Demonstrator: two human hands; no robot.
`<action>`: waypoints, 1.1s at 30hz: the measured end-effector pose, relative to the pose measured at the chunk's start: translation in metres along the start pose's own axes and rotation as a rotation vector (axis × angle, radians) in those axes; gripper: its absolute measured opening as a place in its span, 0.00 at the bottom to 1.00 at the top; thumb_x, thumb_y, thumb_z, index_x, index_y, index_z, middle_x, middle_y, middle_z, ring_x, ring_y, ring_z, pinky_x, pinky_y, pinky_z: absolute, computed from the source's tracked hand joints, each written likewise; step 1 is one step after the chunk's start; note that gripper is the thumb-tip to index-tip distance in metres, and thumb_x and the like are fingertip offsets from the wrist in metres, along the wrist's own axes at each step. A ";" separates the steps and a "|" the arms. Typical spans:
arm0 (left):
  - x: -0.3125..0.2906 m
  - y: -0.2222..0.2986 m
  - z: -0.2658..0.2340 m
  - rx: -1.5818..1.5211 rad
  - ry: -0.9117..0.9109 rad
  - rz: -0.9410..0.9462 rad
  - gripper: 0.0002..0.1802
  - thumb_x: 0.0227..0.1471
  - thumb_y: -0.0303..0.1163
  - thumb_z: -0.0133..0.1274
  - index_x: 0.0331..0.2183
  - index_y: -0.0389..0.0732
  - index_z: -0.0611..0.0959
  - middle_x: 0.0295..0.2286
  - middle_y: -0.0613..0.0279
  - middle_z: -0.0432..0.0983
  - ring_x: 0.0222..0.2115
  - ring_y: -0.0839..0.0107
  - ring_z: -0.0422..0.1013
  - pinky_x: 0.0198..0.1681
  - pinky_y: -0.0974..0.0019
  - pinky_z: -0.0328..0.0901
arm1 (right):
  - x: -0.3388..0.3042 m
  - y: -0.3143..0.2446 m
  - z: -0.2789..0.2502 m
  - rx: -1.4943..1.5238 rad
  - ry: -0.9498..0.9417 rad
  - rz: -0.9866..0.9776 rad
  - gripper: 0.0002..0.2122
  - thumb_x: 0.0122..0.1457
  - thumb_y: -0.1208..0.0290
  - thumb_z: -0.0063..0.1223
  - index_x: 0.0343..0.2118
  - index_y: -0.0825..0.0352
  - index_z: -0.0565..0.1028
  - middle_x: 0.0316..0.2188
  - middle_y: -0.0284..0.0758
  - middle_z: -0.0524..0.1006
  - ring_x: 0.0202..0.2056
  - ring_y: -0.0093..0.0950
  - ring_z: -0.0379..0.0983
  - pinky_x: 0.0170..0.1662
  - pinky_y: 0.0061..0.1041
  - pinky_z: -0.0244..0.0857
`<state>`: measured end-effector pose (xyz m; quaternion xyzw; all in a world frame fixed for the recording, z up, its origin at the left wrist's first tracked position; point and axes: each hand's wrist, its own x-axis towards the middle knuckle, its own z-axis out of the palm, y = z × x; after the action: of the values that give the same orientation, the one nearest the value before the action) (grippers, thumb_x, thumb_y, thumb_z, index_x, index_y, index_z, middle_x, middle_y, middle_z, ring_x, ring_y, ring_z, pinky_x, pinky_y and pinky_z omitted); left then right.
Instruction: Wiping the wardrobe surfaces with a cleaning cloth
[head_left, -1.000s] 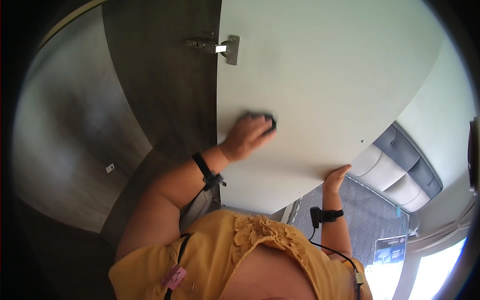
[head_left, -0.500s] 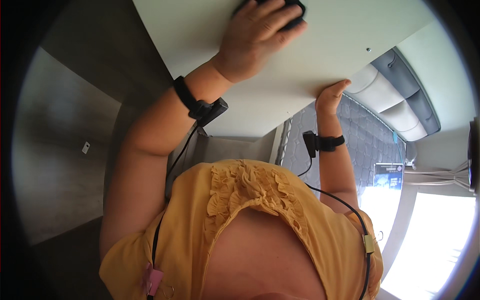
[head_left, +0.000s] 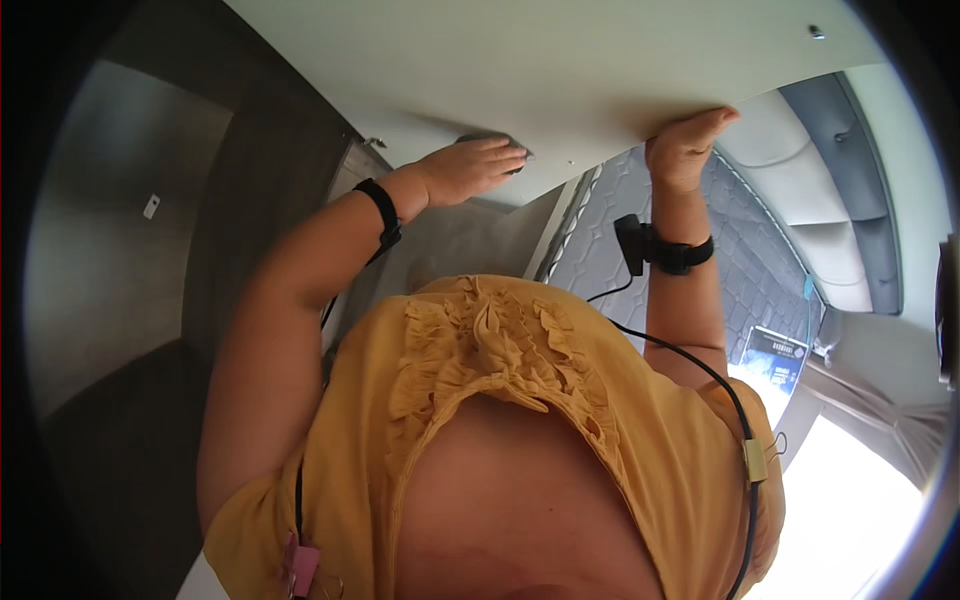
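A large white door panel [head_left: 520, 70] spans the top of the view, with a metal hinge [head_left: 375, 142] at its left edge. My left hand [head_left: 470, 170] presses a dark grey cloth [head_left: 490, 139] flat against the panel's lower part, fingers held together over it. Most of the cloth is hidden under the palm. At the panel's right edge, my right hand [head_left: 690, 145] grips the border, its thumb stretched out to the right. The other fingers of that hand are hidden by the panel.
A grey quilted mattress [head_left: 590, 240] lies beyond the right arm, with a padded grey-and-white headboard [head_left: 815, 190]. Dark wood-look cabinet surfaces [head_left: 270, 170] stand on the left. A bright window [head_left: 850, 510] and curtain [head_left: 880, 410] are at lower right. Black cables [head_left: 690, 350] run across my shirt.
My left hand has slid the cloth down the panel, nearer to me. My right hand stays at the panel's edge. The whole view has shifted slightly.
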<state>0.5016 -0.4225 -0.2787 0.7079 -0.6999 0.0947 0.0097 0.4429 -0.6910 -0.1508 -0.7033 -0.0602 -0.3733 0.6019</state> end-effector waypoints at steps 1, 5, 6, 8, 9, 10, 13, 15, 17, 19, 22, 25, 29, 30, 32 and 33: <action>0.000 0.006 -0.021 0.012 -0.043 -0.021 0.22 0.57 0.30 0.46 0.54 0.41 0.76 0.60 0.62 0.62 0.63 0.67 0.54 0.67 0.58 0.49 | -0.001 0.000 -0.002 0.009 -0.007 0.017 0.38 0.64 0.34 0.21 0.61 0.65 0.59 0.60 0.33 0.62 0.59 0.30 0.58 0.63 0.32 0.51; 0.031 0.026 -0.110 0.054 0.461 -0.131 0.21 0.56 0.31 0.45 0.51 0.50 0.79 0.57 0.68 0.66 0.60 0.68 0.57 0.66 0.58 0.45 | 0.000 -0.001 -0.003 0.084 -0.029 0.031 0.41 0.61 0.30 0.20 0.60 0.66 0.60 0.58 0.35 0.64 0.58 0.31 0.60 0.62 0.33 0.54; 0.043 0.027 -0.133 0.106 0.595 -0.137 0.20 0.56 0.31 0.45 0.50 0.51 0.81 0.56 0.68 0.68 0.60 0.68 0.58 0.67 0.58 0.43 | 0.000 -0.005 -0.001 0.112 -0.038 0.021 0.42 0.59 0.29 0.21 0.60 0.66 0.60 0.58 0.35 0.64 0.58 0.32 0.60 0.62 0.33 0.54; 0.067 0.021 -0.152 0.206 0.900 -0.164 0.20 0.57 0.35 0.44 0.49 0.54 0.82 0.55 0.69 0.69 0.60 0.68 0.58 0.66 0.58 0.44 | 0.000 -0.010 0.004 0.133 -0.039 -0.003 0.46 0.56 0.25 0.22 0.61 0.66 0.59 0.59 0.37 0.65 0.59 0.34 0.61 0.63 0.35 0.55; 0.075 0.015 -0.159 0.221 0.930 -0.119 0.20 0.57 0.33 0.44 0.50 0.50 0.80 0.56 0.64 0.68 0.60 0.64 0.58 0.65 0.57 0.46 | 0.004 -0.013 0.006 0.138 -0.041 -0.014 0.46 0.56 0.25 0.22 0.61 0.66 0.59 0.59 0.37 0.65 0.59 0.34 0.61 0.63 0.35 0.55; 0.086 0.007 -0.162 0.223 0.959 -0.068 0.20 0.58 0.32 0.44 0.51 0.47 0.78 0.56 0.59 0.66 0.59 0.61 0.58 0.65 0.55 0.47 | 0.003 -0.014 0.005 0.188 -0.007 0.048 0.46 0.55 0.25 0.23 0.61 0.66 0.59 0.59 0.38 0.65 0.59 0.34 0.61 0.63 0.35 0.55; 0.099 0.016 -0.110 0.239 0.641 -0.093 0.21 0.57 0.37 0.45 0.53 0.54 0.77 0.57 0.75 0.67 0.60 0.73 0.58 0.66 0.58 0.43 | 0.004 -0.021 0.008 0.269 0.086 0.152 0.46 0.54 0.24 0.28 0.60 0.65 0.60 0.57 0.37 0.66 0.57 0.35 0.63 0.60 0.35 0.59; 0.091 0.023 -0.052 0.369 0.481 0.020 0.23 0.59 0.38 0.44 0.56 0.49 0.73 0.59 0.74 0.64 0.62 0.76 0.55 0.67 0.60 0.41 | 0.009 -0.018 0.004 0.322 0.157 0.205 0.47 0.53 0.23 0.30 0.60 0.66 0.61 0.56 0.38 0.67 0.55 0.33 0.65 0.56 0.34 0.62; 0.076 0.032 0.024 -0.169 0.363 -0.004 0.24 0.61 0.36 0.43 0.57 0.42 0.71 0.60 0.63 0.62 0.61 0.68 0.58 0.64 0.61 0.52 | 0.009 -0.016 0.002 0.231 0.099 -0.001 0.44 0.55 0.26 0.31 0.58 0.66 0.63 0.55 0.37 0.68 0.54 0.32 0.65 0.55 0.33 0.63; 0.046 0.052 0.075 -0.060 0.156 -0.073 0.20 0.61 0.34 0.42 0.53 0.40 0.76 0.59 0.60 0.63 0.60 0.68 0.58 0.65 0.60 0.51 | 0.006 -0.010 -0.003 0.134 0.048 -0.194 0.41 0.57 0.28 0.33 0.56 0.67 0.64 0.53 0.36 0.68 0.52 0.31 0.66 0.53 0.33 0.64; 0.012 0.072 0.106 -0.452 -0.303 -0.333 0.17 0.58 0.28 0.45 0.48 0.40 0.79 0.56 0.56 0.66 0.58 0.62 0.61 0.61 0.59 0.57 | 0.005 -0.005 0.000 0.230 -0.030 -0.368 0.32 0.63 0.38 0.38 0.51 0.67 0.69 0.46 0.36 0.76 0.45 0.34 0.72 0.48 0.32 0.66; -0.005 0.087 0.117 -0.843 0.017 -0.507 0.16 0.58 0.26 0.44 0.48 0.41 0.79 0.52 0.54 0.70 0.53 0.57 0.67 0.56 0.59 0.62 | -0.003 -0.011 -0.002 0.221 -0.052 -0.426 0.32 0.64 0.39 0.37 0.53 0.68 0.68 0.48 0.37 0.74 0.47 0.34 0.70 0.51 0.32 0.64; -0.004 0.084 0.076 -1.866 0.358 -0.848 0.20 0.59 0.24 0.43 0.53 0.39 0.75 0.51 0.57 0.72 0.49 0.65 0.71 0.51 0.63 0.66 | -0.009 -0.018 -0.005 0.219 -0.077 -0.498 0.33 0.65 0.40 0.36 0.55 0.70 0.66 0.51 0.39 0.71 0.50 0.34 0.68 0.54 0.31 0.61; -0.008 0.088 0.077 -2.130 0.570 -0.767 0.22 0.59 0.26 0.43 0.55 0.36 0.72 0.51 0.55 0.71 0.51 0.64 0.70 0.54 0.62 0.65 | -0.010 -0.019 -0.003 0.227 -0.090 -0.512 0.33 0.65 0.41 0.36 0.56 0.71 0.65 0.52 0.40 0.71 0.51 0.33 0.67 0.54 0.30 0.61; -0.013 0.093 0.080 -2.228 0.754 -0.673 0.22 0.59 0.27 0.43 0.55 0.35 0.71 0.50 0.55 0.72 0.49 0.67 0.70 0.54 0.64 0.65 | -0.012 -0.022 -0.002 0.241 -0.125 -0.531 0.33 0.65 0.41 0.35 0.57 0.71 0.65 0.54 0.40 0.70 0.53 0.33 0.66 0.56 0.30 0.59; -0.015 0.097 0.084 -2.330 0.935 -0.565 0.23 0.59 0.28 0.42 0.55 0.33 0.71 0.49 0.55 0.73 0.48 0.69 0.71 0.53 0.66 0.65 | -0.014 -0.023 -0.001 0.252 -0.147 -0.535 0.33 0.66 0.42 0.35 0.57 0.72 0.64 0.54 0.41 0.69 0.53 0.33 0.65 0.57 0.30 0.59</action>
<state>0.4159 -0.4218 -0.3754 0.3044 -0.1260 -0.3369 0.8820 0.4204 -0.6813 -0.1407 -0.6075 -0.3325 -0.4560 0.5589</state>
